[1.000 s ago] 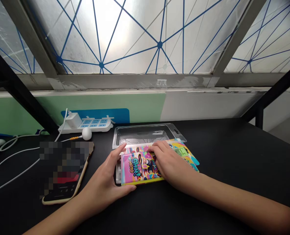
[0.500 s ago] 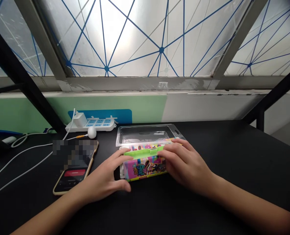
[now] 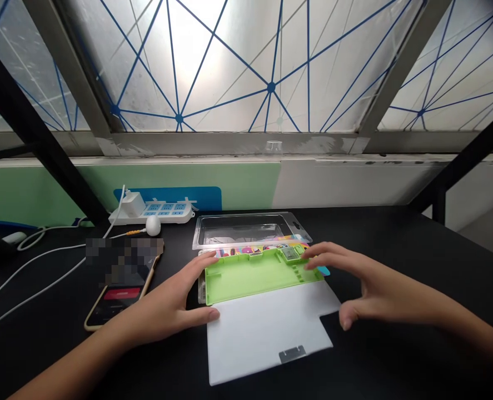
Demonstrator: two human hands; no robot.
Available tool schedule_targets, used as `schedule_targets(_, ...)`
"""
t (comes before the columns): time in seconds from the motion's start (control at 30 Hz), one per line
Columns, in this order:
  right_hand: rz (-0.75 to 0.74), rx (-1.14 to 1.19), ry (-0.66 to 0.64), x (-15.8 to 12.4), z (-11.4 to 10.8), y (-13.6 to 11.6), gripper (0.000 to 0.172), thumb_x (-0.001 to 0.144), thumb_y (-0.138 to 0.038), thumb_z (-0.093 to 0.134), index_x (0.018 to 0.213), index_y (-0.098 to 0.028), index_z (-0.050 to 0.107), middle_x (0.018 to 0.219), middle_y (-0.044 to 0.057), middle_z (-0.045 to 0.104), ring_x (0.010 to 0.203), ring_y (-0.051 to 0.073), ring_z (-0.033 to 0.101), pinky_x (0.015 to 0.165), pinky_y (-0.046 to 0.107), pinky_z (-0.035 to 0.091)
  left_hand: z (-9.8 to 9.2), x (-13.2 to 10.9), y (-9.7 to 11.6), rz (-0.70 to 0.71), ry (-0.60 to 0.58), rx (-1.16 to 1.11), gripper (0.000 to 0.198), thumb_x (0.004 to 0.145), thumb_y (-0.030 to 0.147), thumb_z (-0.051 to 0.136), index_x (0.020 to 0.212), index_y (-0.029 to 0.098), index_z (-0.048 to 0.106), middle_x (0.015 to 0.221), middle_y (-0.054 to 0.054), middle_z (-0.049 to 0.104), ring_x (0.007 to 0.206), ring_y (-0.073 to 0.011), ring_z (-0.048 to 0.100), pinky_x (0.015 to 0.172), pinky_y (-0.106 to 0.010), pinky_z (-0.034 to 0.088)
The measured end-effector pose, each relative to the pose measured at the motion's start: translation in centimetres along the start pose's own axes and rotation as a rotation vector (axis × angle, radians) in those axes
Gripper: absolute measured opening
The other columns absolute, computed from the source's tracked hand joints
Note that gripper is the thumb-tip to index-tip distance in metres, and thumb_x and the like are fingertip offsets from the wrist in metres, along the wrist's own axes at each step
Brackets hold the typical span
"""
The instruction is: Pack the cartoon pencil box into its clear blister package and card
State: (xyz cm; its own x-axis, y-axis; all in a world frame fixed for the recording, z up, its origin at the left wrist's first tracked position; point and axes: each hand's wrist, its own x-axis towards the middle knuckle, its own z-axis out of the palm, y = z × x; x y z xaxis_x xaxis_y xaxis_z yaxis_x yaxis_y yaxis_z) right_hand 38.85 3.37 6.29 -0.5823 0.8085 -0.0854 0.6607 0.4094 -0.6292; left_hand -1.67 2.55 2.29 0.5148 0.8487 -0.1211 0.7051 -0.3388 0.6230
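Note:
A pencil case (image 3: 250, 280) lies in front of me with its lid folded down towards me. Its light green tray faces up, with small moulded slots and a square fitting at the right end. The white inside of the lid (image 3: 267, 328) is flat on the table and carries a dark metal strip near its front edge. My left hand (image 3: 179, 297) rests at the case's left end, fingertips on the tray's corner and thumb by the lid, spread apart. Over the right end hovers my right hand (image 3: 346, 280), fingers stretched and thumb apart, fingertips close to the tray.
Behind the case lie a clear plastic package shell (image 3: 246, 229) and a colourful printed strip. A phone (image 3: 125, 289) is at the left, near white cables and a power strip (image 3: 163, 211). The black table (image 3: 417, 261) meets a wall below the window.
The pencil case's printed lid has swung open towards me, showing the green tray and white inner side. My right hand has moved off it to the right, with its fingers spread.

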Motion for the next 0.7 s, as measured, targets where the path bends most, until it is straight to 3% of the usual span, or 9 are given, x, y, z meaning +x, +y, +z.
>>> schedule_targets(0.1,-0.026,-0.024,0.039,0.2,0.5,3.3,0.101,0.058,-0.056,0.093,0.147,-0.038,0.05,0.164,0.008,0.032,0.149,0.043,0.032,0.118,0.057,0.036,0.0,0.1,-0.2,-0.01,-0.003,0.01,0.088,0.09,0.058,0.066,0.161,0.035,0.02,0.171,-0.003,0.019,0.155,-0.031,0.024,0.126,-0.051,0.023)
schedule_targets(0.2,0.028,-0.039,0.017,0.3,1.6,4.2,0.114,0.059,-0.058,0.091,0.156,-0.042,0.034,0.17,0.006,0.019,0.152,0.044,0.024,0.12,0.06,0.03,0.1,0.2,-0.5,-0.018,0.014,0.007,0.082,0.095,0.058,0.058,0.162,0.034,0.017,0.17,-0.003,0.023,0.154,-0.031,0.027,0.125,-0.051,0.026)
schedule_targets(0.33,0.02,-0.007,0.067,0.3,2.2,3.9,0.087,0.073,-0.056,0.084,0.15,-0.042,0.045,0.169,0.004,0.024,0.151,0.04,0.029,0.119,0.057,0.034,0.0,0.3,-1.2,0.02,0.038,-0.072,0.071,0.101,0.067,0.036,0.162,0.033,0.021,0.169,-0.004,0.028,0.154,-0.0327,0.028,0.124,-0.053,0.025)
schedule_targets(0.53,-0.095,0.068,0.29,0.8,2.0,4.8,0.039,0.091,-0.05,0.067,0.126,-0.033,0.068,0.143,0.008,0.062,0.135,0.036,0.054,0.111,0.055,0.046,-0.2,0.1,-1.8,0.079,0.052,-0.26,0.092,0.087,0.087,0.012,0.162,0.035,0.023,0.169,-0.004,0.027,0.155,-0.0376,0.021,0.125,-0.058,0.015)
schedule_targets(0.7,-0.076,0.066,0.363,1.2,2.5,4.7,0.031,0.094,-0.047,0.064,0.119,-0.029,0.068,0.129,0.009,0.069,0.124,0.032,0.063,0.103,0.047,0.053,0.0,0.4,-1.8,0.081,0.07,-0.405,0.095,0.084,0.089,0.019,0.162,0.036,0.01,0.164,-0.01,0.038,0.15,-0.0373,0.033,0.123,-0.06,0.021)
